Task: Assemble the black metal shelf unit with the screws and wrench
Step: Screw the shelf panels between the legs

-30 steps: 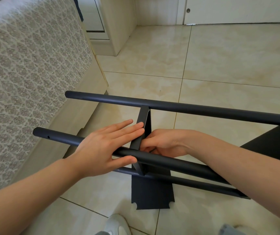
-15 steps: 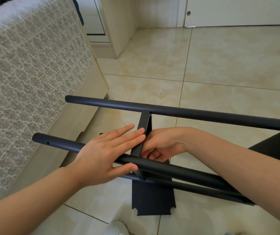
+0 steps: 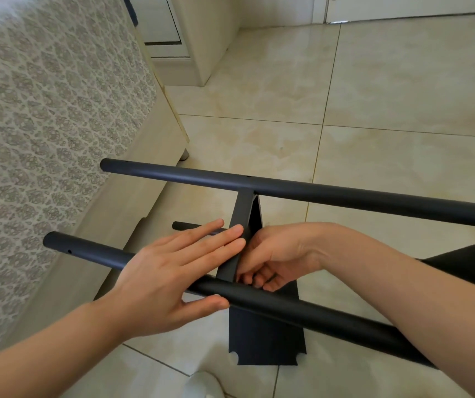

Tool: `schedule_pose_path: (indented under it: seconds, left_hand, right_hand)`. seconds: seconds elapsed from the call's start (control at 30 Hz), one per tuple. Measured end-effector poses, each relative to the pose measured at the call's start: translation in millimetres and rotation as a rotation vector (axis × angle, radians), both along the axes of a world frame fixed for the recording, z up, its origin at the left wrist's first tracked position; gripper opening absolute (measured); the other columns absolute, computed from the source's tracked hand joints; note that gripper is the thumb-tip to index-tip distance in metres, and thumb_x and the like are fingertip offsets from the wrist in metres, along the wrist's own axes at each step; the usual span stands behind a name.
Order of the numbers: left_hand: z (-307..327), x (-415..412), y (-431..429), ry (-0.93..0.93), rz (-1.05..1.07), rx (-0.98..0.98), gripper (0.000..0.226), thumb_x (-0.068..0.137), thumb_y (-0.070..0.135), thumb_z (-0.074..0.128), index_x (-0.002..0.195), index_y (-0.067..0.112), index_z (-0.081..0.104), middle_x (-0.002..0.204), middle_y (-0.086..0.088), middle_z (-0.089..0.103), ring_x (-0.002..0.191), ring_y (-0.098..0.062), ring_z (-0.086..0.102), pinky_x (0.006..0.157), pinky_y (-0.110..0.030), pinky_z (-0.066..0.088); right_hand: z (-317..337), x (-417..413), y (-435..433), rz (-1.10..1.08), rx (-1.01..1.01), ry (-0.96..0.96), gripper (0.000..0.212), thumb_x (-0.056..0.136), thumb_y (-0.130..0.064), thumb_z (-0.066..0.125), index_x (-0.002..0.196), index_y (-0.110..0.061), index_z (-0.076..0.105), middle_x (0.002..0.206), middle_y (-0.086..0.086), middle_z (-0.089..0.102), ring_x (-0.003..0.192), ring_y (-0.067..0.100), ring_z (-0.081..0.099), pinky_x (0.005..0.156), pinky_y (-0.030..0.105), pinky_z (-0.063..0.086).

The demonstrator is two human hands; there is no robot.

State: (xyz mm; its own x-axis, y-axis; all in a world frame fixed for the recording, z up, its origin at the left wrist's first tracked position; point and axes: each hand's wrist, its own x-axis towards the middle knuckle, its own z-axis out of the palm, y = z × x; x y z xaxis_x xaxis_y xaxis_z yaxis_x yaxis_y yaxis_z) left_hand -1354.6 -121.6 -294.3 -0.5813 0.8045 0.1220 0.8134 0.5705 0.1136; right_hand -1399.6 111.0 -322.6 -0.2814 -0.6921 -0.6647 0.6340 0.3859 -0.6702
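Bracing the near pole (image 3: pixel 302 308) of the shelf unit (image 3: pixel 345 193), over the floor (image 3: pixel 374 96) beside the bed (image 3: pixel 43 110), with a flat, straight-fingered left hand (image 3: pixel 167 277); curling the right hand (image 3: pixel 273 262) against the panel (image 3: pixel 265 334), grip impossible to tell.

Right hand (image 3: pixel 276 254) lower, fingers (image 3: pixel 259 278) curled at near tube (image 3: pixel 302 307).

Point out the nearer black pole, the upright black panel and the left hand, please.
nearer black pole (image 3: pixel 302 313): head view, bare stretch of the tube right of the thumb.
upright black panel (image 3: pixel 265 340): head view, lower face near the floor.
left hand (image 3: pixel 173 277): head view, back of the hand.
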Motion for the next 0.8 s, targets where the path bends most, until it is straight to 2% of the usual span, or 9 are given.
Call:
schedule_pose_path:
  seconds: [0.2, 0.37, 0.53, 0.67, 0.73, 0.8]
  left_hand:
    - [1.0, 1.5, -0.7, -0.022, 0.010, -0.010, 0.069, 0.098, 0.063, 0.044, 0.156, 0.025, 0.035, 0.164, 0.012, 0.028, 0.150, -0.013, 0.029, 0.108, -0.037, 0.046]
    - [2.4, 1.5, -0.1, -0.049, 0.024, 0.020, 0.068, 0.098, 0.062, 0.047, 0.154, 0.026, 0.038, 0.163, 0.012, 0.030, 0.149, -0.012, 0.032, 0.104, -0.040, 0.051]
    - [3.3, 0.2, 1.9, -0.046, 0.030, 0.029, 0.067, 0.098, 0.063, 0.047, 0.154, 0.026, 0.039, 0.162, 0.013, 0.031, 0.148, -0.011, 0.033, 0.103, -0.039, 0.052]
    - [2.9, -0.2, 0.8, -0.048, 0.024, 0.030, 0.067, 0.098, 0.063, 0.047, 0.154, 0.027, 0.038, 0.162, 0.013, 0.031, 0.148, -0.011, 0.033, 0.104, -0.039, 0.051]
    - [3.0, -0.8, 0.9, -0.042, 0.022, 0.028, 0.067, 0.098, 0.063, 0.046, 0.154, 0.027, 0.038, 0.162, 0.014, 0.030, 0.148, -0.010, 0.033, 0.104, -0.038, 0.051]
    - [3.1, -1.4, 1.1, -0.039, 0.021, 0.026, 0.067, 0.099, 0.064, 0.044, 0.154, 0.027, 0.037, 0.162, 0.014, 0.030, 0.148, -0.010, 0.033, 0.104, -0.037, 0.051]
  right_hand:
    - [3.1, 0.7, -0.8, 0.010, -0.002, 0.023, 0.008, 0.092, -0.013, 0.063, 0.090, -0.010, 0.071, 0.077, 0.002, 0.067, 0.069, 0.013, 0.058, 0.073, 0.026, 0.050]
    - [1.0, 3.0, -1.6, -0.027, -0.057, 0.030, 0.017, 0.092, -0.006, 0.061, 0.079, -0.011, 0.071, 0.073, 0.003, 0.065, 0.067, 0.013, 0.057, 0.071, 0.025, 0.051]
    - [1.3, 4.3, -5.2, -0.010, 0.014, 0.052, 0.013, 0.093, -0.013, 0.060, 0.084, -0.009, 0.068, 0.071, 0.004, 0.061, 0.064, 0.014, 0.054, 0.069, 0.025, 0.047]
    - [4.9, 0.9, -1.3, -0.005, -0.026, 0.038, 0.010, 0.093, -0.012, 0.061, 0.090, -0.009, 0.069, 0.080, 0.005, 0.066, 0.071, 0.015, 0.057, 0.074, 0.027, 0.051]
    - [5.5, -0.7, 0.7, -0.011, -0.046, 0.032, 0.011, 0.092, -0.008, 0.062, 0.086, -0.009, 0.071, 0.080, 0.005, 0.067, 0.072, 0.015, 0.058, 0.074, 0.027, 0.053]
    - [4.5, -0.8, 1.3, -0.008, -0.050, 0.042, 0.021, 0.092, -0.006, 0.062, 0.075, -0.013, 0.073, 0.074, 0.003, 0.067, 0.070, 0.014, 0.058, 0.072, 0.026, 0.053]
